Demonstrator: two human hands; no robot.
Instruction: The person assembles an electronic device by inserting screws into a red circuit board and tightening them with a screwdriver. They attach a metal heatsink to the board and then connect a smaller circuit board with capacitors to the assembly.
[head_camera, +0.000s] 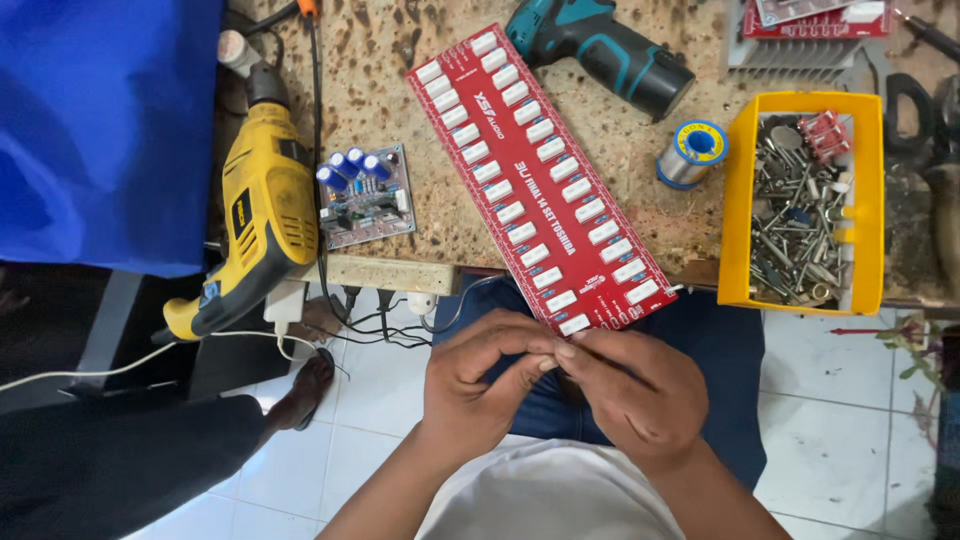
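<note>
Both the left hand (480, 385) and the right hand (625, 390) pinch something tiny, hidden between pressed fingertips, just below the long red circuit board (540, 180) overhanging the bench edge, which a nudge could probably tip floorward.

I see a yellow drill (262, 215) overhanging the workbench's (400, 70) near edge, a small green circuit board (364, 195) beside it, a teal cordless driver (600, 50) at the far edge, a solder spool (692, 153), and a yellow bin of screws (745, 200) on the right.
</note>
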